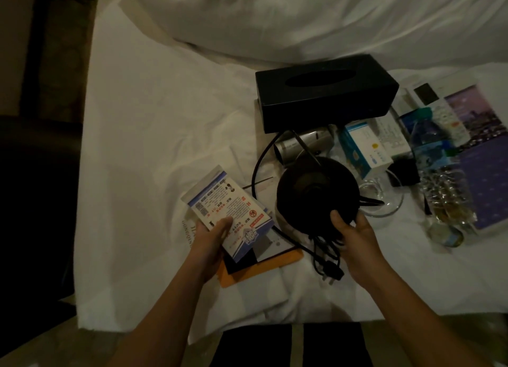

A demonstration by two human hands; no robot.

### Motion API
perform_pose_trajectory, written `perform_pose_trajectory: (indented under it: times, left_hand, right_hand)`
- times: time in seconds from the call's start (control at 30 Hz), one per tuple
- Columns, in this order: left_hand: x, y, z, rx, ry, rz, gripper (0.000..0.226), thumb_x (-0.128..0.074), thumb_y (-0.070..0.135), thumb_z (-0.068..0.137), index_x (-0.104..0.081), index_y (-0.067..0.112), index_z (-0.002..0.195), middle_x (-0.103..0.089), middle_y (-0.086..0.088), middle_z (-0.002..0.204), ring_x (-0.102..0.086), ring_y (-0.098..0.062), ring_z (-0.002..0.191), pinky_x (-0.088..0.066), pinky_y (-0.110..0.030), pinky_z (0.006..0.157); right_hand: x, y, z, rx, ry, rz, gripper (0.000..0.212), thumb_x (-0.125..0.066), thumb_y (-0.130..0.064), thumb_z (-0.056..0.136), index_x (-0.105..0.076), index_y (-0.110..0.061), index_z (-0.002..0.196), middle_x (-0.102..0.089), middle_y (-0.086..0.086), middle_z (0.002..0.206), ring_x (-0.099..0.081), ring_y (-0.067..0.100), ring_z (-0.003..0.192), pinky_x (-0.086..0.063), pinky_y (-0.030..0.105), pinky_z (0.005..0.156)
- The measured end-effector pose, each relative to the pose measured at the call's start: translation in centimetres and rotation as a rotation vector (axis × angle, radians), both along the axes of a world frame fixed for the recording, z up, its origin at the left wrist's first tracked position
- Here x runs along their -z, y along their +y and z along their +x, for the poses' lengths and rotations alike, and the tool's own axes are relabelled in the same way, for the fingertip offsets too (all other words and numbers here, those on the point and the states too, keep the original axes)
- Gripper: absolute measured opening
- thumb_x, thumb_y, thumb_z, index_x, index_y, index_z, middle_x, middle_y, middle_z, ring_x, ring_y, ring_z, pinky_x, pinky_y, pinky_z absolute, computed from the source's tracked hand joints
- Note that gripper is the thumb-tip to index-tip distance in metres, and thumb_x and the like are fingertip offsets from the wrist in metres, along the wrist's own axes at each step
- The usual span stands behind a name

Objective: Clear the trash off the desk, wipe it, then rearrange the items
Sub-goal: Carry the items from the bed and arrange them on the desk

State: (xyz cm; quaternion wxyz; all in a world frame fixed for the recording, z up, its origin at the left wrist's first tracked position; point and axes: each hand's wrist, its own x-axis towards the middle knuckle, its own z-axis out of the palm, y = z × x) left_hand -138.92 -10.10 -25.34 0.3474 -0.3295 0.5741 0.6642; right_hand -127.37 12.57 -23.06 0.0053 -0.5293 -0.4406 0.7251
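My left hand (213, 236) grips a printed white, blue and red card (229, 211) over a white bed sheet (154, 135). My right hand (354, 233) holds the near edge of a round black kettle base (316, 194), thumb on top. Its black cord and plug (327, 259) hang in a bundle under that hand. Under the card lie an orange folder (277, 265) and a dark-and-white sheet (272, 245). A black tissue box (324, 91) stands behind the base, with a silver hair dryer (299, 143) in front of it.
To the right lie a blue-white small box (362, 149), a clear glass (384, 198), a crumpled plastic water bottle (439, 179), a remote (439, 105) and a purple booklet (478, 157). A white pillow or duvet (302, 17) fills the back. Dark floor borders the left.
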Motion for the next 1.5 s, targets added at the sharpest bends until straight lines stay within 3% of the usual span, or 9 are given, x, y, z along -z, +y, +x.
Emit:
perform_pose_trajectory:
  times: [0.1, 0.3, 0.57, 0.7, 0.87, 1.07, 1.17, 1.33, 1.5]
  left_hand:
    - [0.0, 0.1, 0.1, -0.009, -0.006, -0.011, 0.044, -0.056, 0.005, 0.093, -0.042, 0.017, 0.134, -0.062, -0.011, 0.123, -0.067, -0.026, 0.100, -0.061, -0.038, 0.067]
    - [0.0, 0.0, 0.5, -0.027, 0.012, 0.009, 0.044, -0.055, 0.005, 0.093, -0.042, 0.018, 0.133, -0.062, -0.012, 0.123, -0.067, -0.028, 0.102, -0.061, -0.041, 0.070]
    - [-0.4, -0.6, 0.7, 0.042, 0.054, -0.033, 0.033, -0.052, 0.003, 0.094, -0.047, 0.022, 0.121, -0.065, -0.007, 0.113, -0.068, -0.023, 0.095, -0.060, -0.037, 0.068]
    - [-0.1, -1.7, 0.8, 0.113, 0.093, -0.075, 0.041, -0.052, 0.001, 0.094, -0.043, 0.016, 0.131, -0.064, -0.012, 0.117, -0.068, -0.026, 0.098, -0.060, -0.037, 0.070]
    - [0.1, -3.4, 1.0, 0.154, 0.096, -0.095, 0.046, -0.051, -0.001, 0.093, -0.040, 0.014, 0.135, -0.062, -0.014, 0.122, -0.066, -0.029, 0.104, -0.059, -0.042, 0.079]
    - [0.2, -5.0, 1.3, 0.179, 0.080, -0.093, 0.050, -0.052, -0.003, 0.091, -0.039, 0.011, 0.137, -0.061, -0.017, 0.125, -0.065, -0.033, 0.106, -0.056, -0.049, 0.085]
    - [0.2, -5.2, 1.7, 0.160, 0.063, -0.073, 0.048, -0.051, -0.002, 0.092, -0.038, 0.012, 0.137, -0.060, -0.017, 0.125, -0.063, -0.035, 0.108, -0.052, -0.053, 0.090]
    - [0.0, -5.2, 1.7, 0.165, 0.085, -0.076, 0.047, -0.052, -0.002, 0.092, -0.039, 0.010, 0.135, -0.061, -0.018, 0.124, -0.065, -0.034, 0.106, -0.057, -0.048, 0.081]
    - [-1.2, -5.2, 1.6, 0.237, 0.161, -0.163, 0.044, -0.053, -0.002, 0.090, -0.039, 0.013, 0.128, -0.060, -0.012, 0.117, -0.065, -0.027, 0.100, -0.059, -0.039, 0.072]
  right_hand:
    - [-0.2, 0.1, 0.0, 0.024, 0.056, 0.035, 0.034, -0.056, -0.019, 0.093, -0.053, -0.027, 0.126, -0.064, -0.006, 0.114, -0.060, 0.013, 0.104, -0.049, 0.031, 0.085]
    - [1.0, -1.0, 0.1, 0.200, 0.063, -0.294, 0.044, -0.060, -0.009, 0.087, -0.052, -0.011, 0.130, -0.062, 0.014, 0.124, -0.061, 0.028, 0.111, -0.052, 0.036, 0.081]
    - [0.6, -1.2, 3.2, 0.020, 0.034, -0.159, 0.049, -0.062, -0.007, 0.085, -0.050, -0.017, 0.132, -0.063, 0.004, 0.121, -0.061, 0.023, 0.108, -0.049, 0.039, 0.090]
    - [1.6, -1.8, 6.2, 0.043, -0.001, -0.096, 0.072, -0.079, -0.018, 0.070, -0.046, -0.024, 0.134, -0.059, 0.001, 0.124, -0.059, 0.020, 0.110, -0.052, 0.043, 0.086]
    - [2.0, -3.3, 5.8, -0.211, -0.062, 0.065, 0.057, -0.065, -0.017, 0.087, -0.039, -0.030, 0.135, -0.051, -0.003, 0.131, -0.051, 0.020, 0.121, -0.045, 0.053, 0.101]
    - [2.0, -4.0, 4.6, -0.346, -0.186, 0.083, 0.067, -0.061, -0.030, 0.090, -0.026, -0.024, 0.147, -0.044, 0.002, 0.143, -0.046, 0.023, 0.127, -0.042, 0.049, 0.104]
    - [1.9, -3.9, 4.0, -0.374, -0.219, 0.059, 0.066, -0.057, -0.033, 0.092, -0.024, -0.024, 0.148, -0.045, 0.003, 0.141, -0.049, 0.025, 0.123, -0.052, 0.038, 0.085]
    - [1.0, -3.7, 3.6, -0.309, -0.189, 0.029, 0.059, -0.056, -0.024, 0.094, -0.029, -0.027, 0.146, -0.050, 0.002, 0.134, -0.052, 0.023, 0.117, -0.047, 0.025, 0.074]
    - [-0.3, -3.5, 3.7, -0.223, -0.136, -0.073, 0.034, -0.056, -0.026, 0.093, -0.043, -0.044, 0.119, -0.057, -0.010, 0.118, -0.057, 0.011, 0.098, -0.047, 0.034, 0.074]
